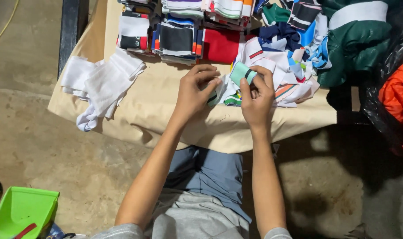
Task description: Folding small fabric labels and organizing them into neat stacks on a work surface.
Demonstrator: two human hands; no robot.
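My left hand [196, 90] and my right hand [256, 99] meet over a tan paper-covered table [166, 115]. Between them they hold a small mint-green fabric piece with a dark stripe [242, 73]. The right hand pinches its upper end; the left hand's fingers curl around its lower, partly hidden end. Just behind the hands lies a loose heap of mixed coloured fabric pieces [285, 66].
Neat stacks of striped fabric pieces [177, 37] line the table's back. White fabric strips [106, 82] lie at the left edge. A green garment [356, 40] and a black bag with orange cloth [398, 88] sit right. A green plastic bin [22, 212] stands on the concrete floor.
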